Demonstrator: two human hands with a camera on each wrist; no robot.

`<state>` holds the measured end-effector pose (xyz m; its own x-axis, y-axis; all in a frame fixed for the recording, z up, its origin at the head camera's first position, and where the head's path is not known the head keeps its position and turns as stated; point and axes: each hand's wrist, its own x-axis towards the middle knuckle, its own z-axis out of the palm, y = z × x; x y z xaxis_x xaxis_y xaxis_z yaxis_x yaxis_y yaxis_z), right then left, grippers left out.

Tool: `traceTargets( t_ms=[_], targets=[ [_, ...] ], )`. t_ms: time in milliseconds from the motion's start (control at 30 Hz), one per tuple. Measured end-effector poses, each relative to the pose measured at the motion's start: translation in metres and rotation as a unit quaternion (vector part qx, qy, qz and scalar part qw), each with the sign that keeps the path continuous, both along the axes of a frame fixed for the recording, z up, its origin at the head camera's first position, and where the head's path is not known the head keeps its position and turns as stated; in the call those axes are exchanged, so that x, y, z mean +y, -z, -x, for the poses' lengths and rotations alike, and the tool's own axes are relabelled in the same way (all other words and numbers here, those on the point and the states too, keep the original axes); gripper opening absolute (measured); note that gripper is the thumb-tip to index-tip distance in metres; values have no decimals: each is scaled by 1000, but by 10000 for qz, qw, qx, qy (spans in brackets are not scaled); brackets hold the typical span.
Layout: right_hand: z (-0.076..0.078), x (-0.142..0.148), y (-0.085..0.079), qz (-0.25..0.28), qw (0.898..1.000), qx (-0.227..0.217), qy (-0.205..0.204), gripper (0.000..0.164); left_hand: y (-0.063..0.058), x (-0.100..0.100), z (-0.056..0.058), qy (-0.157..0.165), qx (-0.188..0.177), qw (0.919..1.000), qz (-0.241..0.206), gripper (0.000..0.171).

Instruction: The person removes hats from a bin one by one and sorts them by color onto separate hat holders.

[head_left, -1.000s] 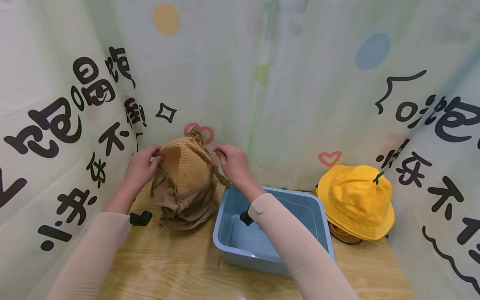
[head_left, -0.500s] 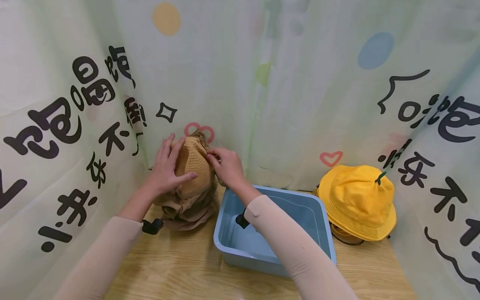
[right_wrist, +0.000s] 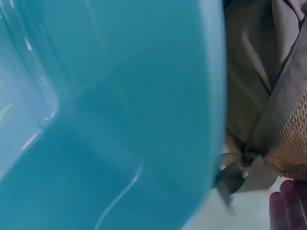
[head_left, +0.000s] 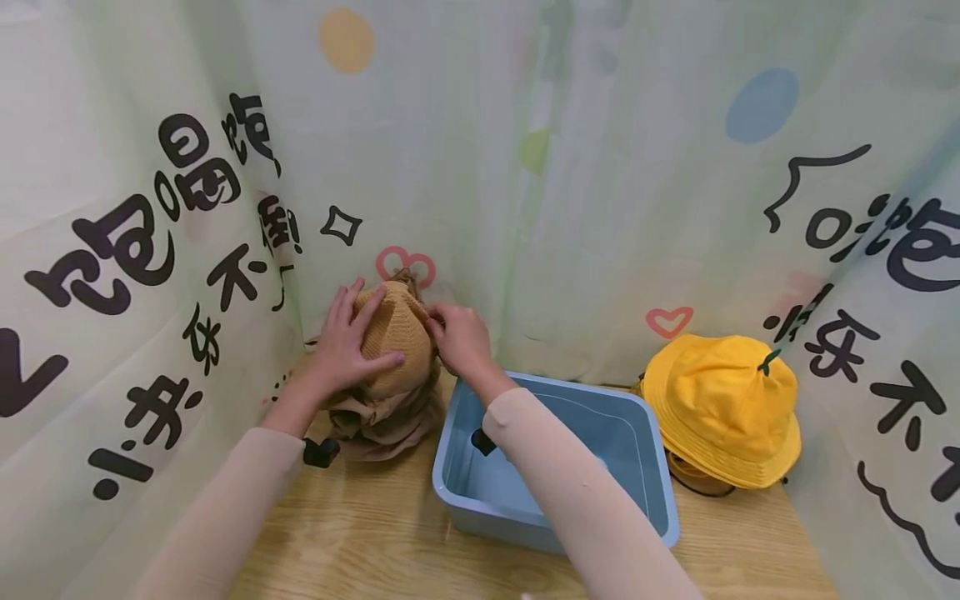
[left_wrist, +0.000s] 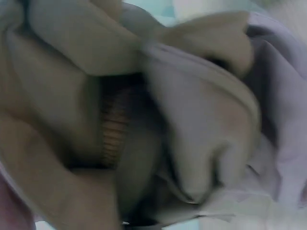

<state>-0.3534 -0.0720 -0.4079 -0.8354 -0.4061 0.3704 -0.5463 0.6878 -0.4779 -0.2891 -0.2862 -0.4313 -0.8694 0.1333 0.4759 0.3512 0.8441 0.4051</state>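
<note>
A hat with a tan woven crown [head_left: 397, 329] and loose brown cloth [head_left: 386, 429] below it stands at the left against the curtain. My left hand [head_left: 347, 346] rests on the crown's left side, fingers spread and thumb lying across its front. On the other side my right hand [head_left: 461, 340] pinches the crown's edge with thumb and fingers. Brown cloth folds [left_wrist: 206, 110] fill the left wrist view, blurred. The right wrist view shows the woven crown [right_wrist: 293, 143], a knotted cloth tie [right_wrist: 252, 177] and some of my fingertips [right_wrist: 290, 203].
A blue plastic basin [head_left: 495, 512] stands under my right forearm, just right of the hat. Beyond it a yellow bucket hat [head_left: 720, 408] with a green sprout sits on a stand. The wooden tabletop [head_left: 360, 533] is enclosed by a printed curtain [head_left: 480, 167].
My left hand has gone from pinching the crown's left edge to lying spread over it. My right hand, earlier apart from the crown, now pinches its right edge. The view shifted slightly.
</note>
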Motion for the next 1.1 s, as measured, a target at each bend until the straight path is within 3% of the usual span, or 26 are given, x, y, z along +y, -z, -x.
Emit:
traceTargets(
  t_ms=[133, 300, 400, 567, 833, 933, 1033, 1100],
  targets=[
    [-4, 3, 4, 338, 9994, 2, 14, 22, 10, -3, 0, -17, 15, 9999, -99, 110],
    [-20, 5, 4, 1258, 9882, 550, -678, 31, 20, -17, -10, -136, -410, 9984, -376, 122],
    [-29, 4, 3, 914, 9879, 725, -1026, 43, 24, -23, -14, -200, -709, 9969, -262, 130],
    [-33, -3, 7, -50, 9927, 342, -1152, 71, 37, -29, -13, -317, -843, 9959, -94, 140],
    [-35, -14, 18, -849, 9889, 187, -1205, 73, 73, -41, -16, -330, -674, 9956, -566, 149],
    [-35, -15, 16, -601, 9912, 161, -1169, 73, 72, -40, -18, -293, -435, 9968, -610, 147],
    [-33, -14, 12, -197, 9930, 218, -1144, 75, 57, -33, -17, -133, 87, 9993, -336, 141],
    [-31, -13, 9, -58, 9935, 224, -1119, 77, 45, -27, -15, 7, 489, 9988, 74, 135]
  ],
)
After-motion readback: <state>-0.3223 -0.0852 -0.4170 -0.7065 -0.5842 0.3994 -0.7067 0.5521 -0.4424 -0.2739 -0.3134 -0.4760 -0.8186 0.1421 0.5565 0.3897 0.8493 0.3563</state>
